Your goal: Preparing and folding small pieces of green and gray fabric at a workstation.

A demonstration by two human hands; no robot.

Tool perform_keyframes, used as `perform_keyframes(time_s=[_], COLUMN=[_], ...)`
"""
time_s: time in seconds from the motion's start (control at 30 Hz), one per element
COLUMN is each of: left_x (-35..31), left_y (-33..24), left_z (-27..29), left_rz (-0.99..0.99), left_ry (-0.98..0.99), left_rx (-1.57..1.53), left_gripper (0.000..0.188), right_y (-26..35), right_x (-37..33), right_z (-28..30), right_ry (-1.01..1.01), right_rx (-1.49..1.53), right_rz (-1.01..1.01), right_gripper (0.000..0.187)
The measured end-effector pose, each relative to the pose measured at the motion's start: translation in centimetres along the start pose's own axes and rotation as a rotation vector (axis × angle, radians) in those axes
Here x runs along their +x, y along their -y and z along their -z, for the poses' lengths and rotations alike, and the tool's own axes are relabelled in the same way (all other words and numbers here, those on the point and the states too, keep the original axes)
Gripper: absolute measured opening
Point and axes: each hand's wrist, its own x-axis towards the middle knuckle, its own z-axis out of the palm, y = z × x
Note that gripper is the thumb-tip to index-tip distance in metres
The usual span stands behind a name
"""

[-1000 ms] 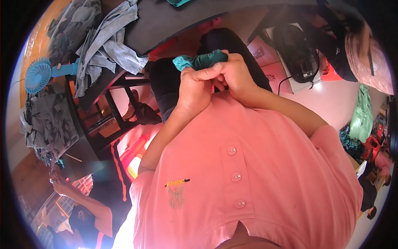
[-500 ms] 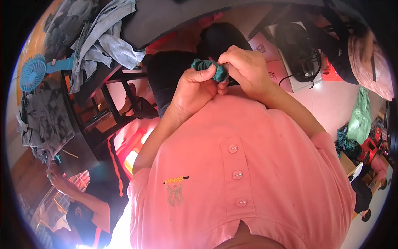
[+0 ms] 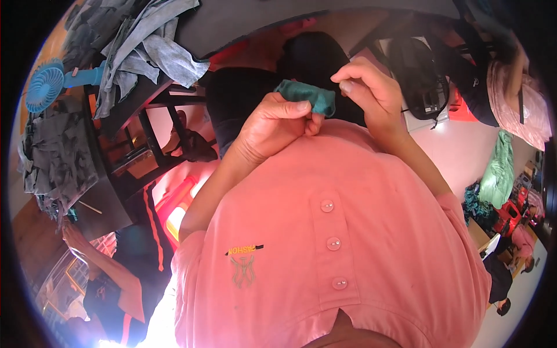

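Observation:
A small bunched piece of dark green cloth [image 3: 310,97] is in my left hand [image 3: 275,122], at chest height over my lap. The left thumb presses on top of it and the fingers curl underneath. The cloth looks like a short rolled tube with gathered folds at its left end. To the right, apart from the cloth, is my right hand [image 3: 374,95]. Its thumb and index finger are drawn close together as in a pinch, the other fingers curled in. Anything between those fingertips is too small to make out.
Grey-blue cloth strips [image 3: 168,55] hang over a dark table edge at the upper left, near a blue handheld fan [image 3: 45,86]. Another person's arm [image 3: 98,255] reaches toward grey cloth [image 3: 61,162]. A black machine [image 3: 419,81] and light green cloth [image 3: 498,171] are at the right.
My right hand has moved off the cloth, up and to the right. The green cloth now shows longer and less covered in my left hand, which stays nearly in place.

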Motion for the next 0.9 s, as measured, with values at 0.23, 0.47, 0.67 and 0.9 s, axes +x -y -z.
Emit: perform_keyframes(time_s=[0.23,0.47,0.67,0.9], left_x=[0.5,0.2,0.1,-0.3], left_y=[0.1,0.3,0.0,-0.9], left_z=[0.2,-0.1,-0.8,-1.4], left_rz=[0.011,-0.023,0.057,0.116], left_ry=[-0.090,-0.130,-0.166,-0.183], left_rx=[-0.091,0.029,0.133,0.428], left_gripper=[0.029,0.015,0.014,0.020], right_y=[0.6,-0.1,-0.6,-1.4], right_x=[-0.5,1.7,0.8,1.4], right_z=[0.0,0.6,-0.8,1.3], right_ry=[-0.015,0.350,0.332,0.168], right_rx=[-0.080,0.038,-0.285,-0.115], right_rz=[0.122,0.098,0.251,0.022], right_gripper=[0.013,0.022,0.015,0.014])
